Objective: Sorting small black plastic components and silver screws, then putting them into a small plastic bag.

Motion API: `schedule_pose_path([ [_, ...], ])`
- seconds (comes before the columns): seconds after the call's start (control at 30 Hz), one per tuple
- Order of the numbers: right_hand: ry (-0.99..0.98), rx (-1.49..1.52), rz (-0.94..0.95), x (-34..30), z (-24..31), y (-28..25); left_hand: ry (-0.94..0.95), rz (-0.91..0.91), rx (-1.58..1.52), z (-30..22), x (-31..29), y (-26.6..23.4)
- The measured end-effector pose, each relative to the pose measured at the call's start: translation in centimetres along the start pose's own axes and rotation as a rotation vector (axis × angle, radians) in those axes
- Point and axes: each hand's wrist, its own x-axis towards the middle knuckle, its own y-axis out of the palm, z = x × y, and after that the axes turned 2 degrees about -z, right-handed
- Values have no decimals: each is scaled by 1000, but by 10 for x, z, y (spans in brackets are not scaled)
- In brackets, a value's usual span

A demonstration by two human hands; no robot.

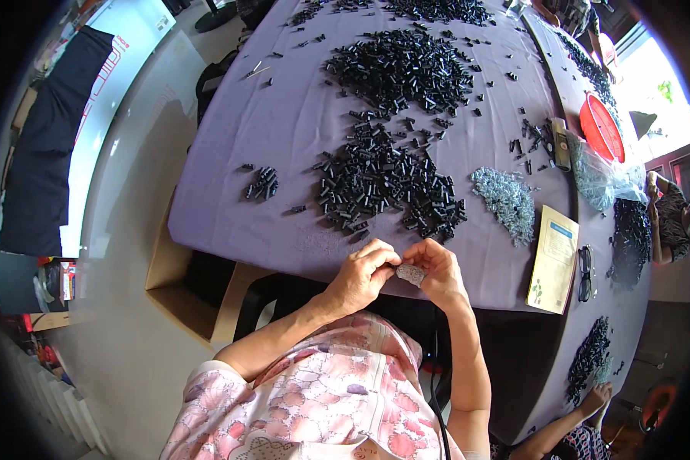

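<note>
Both the left hand [364, 268] and the right hand [437, 270] pinch a small grey speckled block [410, 274] at the near edge of the purple-clothed worktop [284, 146], where steady fingertip pressure from both sides looks wise.

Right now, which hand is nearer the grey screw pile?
Right. The right hand sits below-left of the grey screw pile; the left hand is farther left.

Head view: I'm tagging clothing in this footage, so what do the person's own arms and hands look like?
Both forearms are bare from above the elbow down. The left hand and right hand are bare: no gloves, and no rings or watch that I can make out. Short sleeves belong to a light top with a pink and purple floral print. A thin dark cable hangs beside the right arm.
</note>
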Motion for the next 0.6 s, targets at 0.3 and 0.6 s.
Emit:
schedule_pose_path([
  [0.3,124,-178,-84,7,11,5,-35,-23,-83,4,9,-5],
  [0.6,-494,-894,-216,45,30,5,-128,-99,-186,17,-4,5],
])
